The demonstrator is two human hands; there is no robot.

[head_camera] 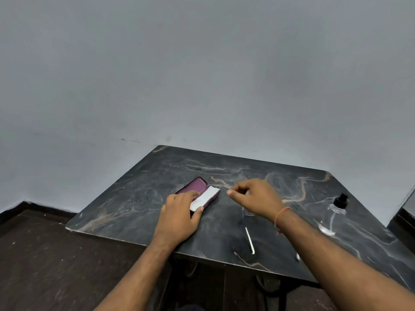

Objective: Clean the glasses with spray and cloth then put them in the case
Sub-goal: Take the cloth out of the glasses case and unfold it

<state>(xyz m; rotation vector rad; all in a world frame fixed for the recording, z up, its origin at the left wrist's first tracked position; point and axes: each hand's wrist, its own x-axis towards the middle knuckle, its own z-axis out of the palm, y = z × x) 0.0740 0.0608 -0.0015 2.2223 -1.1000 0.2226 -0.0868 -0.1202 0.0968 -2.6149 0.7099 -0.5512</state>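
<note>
A dark marble-patterned table [139,198] stood against a grey wall [202,63]. On it a maroon glasses case [197,187] lay open, with a white cloth [205,197] inside. The left hand [182,212] rested on the case, fingers spread and thumb against its near edge. The right hand [256,196], just right of the case, had its fingers curled; whether it pinched anything could not be told. Thin clear-framed glasses [249,236] lay beneath that wrist. A clear spray bottle [332,216] with a black top stood far right. No writing was readable.
</note>
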